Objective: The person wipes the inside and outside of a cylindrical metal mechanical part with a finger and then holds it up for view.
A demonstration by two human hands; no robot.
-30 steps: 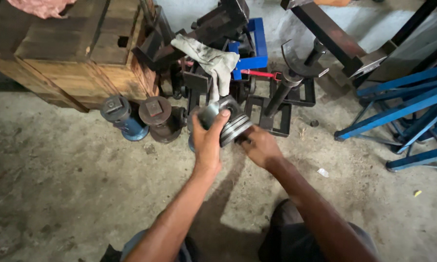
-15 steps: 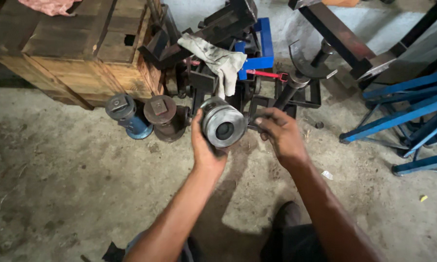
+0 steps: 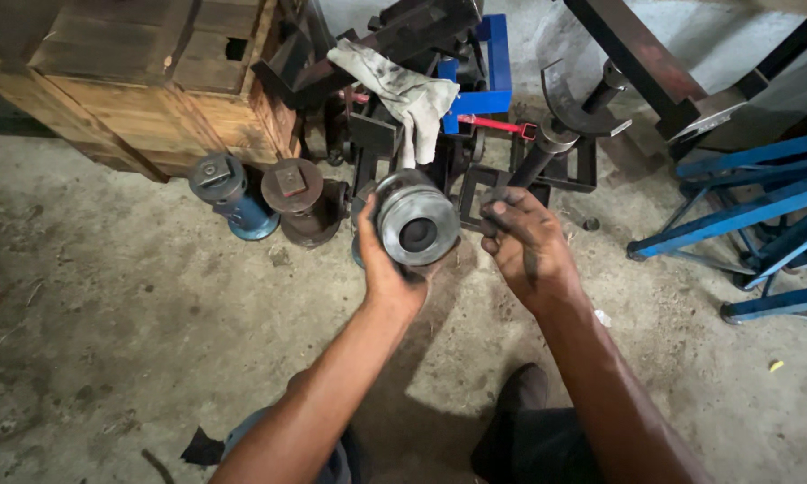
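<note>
My left hand (image 3: 381, 269) grips a heavy round steel part (image 3: 414, 221), a grooved cylinder with a dark bore facing me. It is held above the concrete floor, in front of a pile of metal tools. My right hand (image 3: 526, 248) is just to the right of the part, apart from it, with the fingers curled and pinched together. Whether a small piece sits between those fingertips I cannot tell. Both hands are smeared with dark grease.
A wooden crate (image 3: 143, 81) stands at the back left. A blue bottle jack (image 3: 229, 193) and a brown one (image 3: 298, 199) sit beside it. A dirty white rag (image 3: 403, 90) drapes over black metal frames (image 3: 511, 179). Blue steel stands (image 3: 744, 215) lie at right.
My left hand has turned the steel part so its bore faces me and lifted it slightly. My right hand has let go of it and drawn off to the right.
</note>
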